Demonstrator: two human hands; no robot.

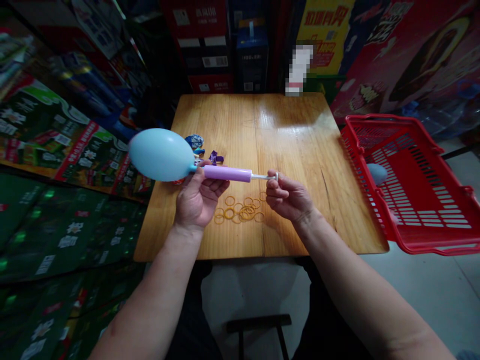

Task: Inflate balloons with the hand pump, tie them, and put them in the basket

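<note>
Nearest, below both hands and between the person's dark-clothed legs, is a dark frame, cut off by the bottom edge, so what it belongs to is hard to tell. Above the table's near edge, the left hand grips the front end of a lilac pump, its thumb pressed where a light-blue balloon meets the nozzle; thumb and fingers hide most of that joint. The right hand has its fingers curled around the white handle of the drawn-out plunger, partly covering it. The inflated balloon sticks out to the left of the left hand.

Between and below the hands, loose rubber bands lie on the wooden table, some overlapping. Just beyond the left hand are limp balloons, one blue and patterned, one purple; the held balloon, pump and hand block part of this group. Well to the right of the right hand stands a red basket, cut by the frame's edge; a pale-blue balloon shows inside, partly behind its slatted wall. Left of the left hand, green cartons are stacked in shadow. Farthest, past the table, are red and blue boxes and a pixelated patch, its content unreadable.
</note>
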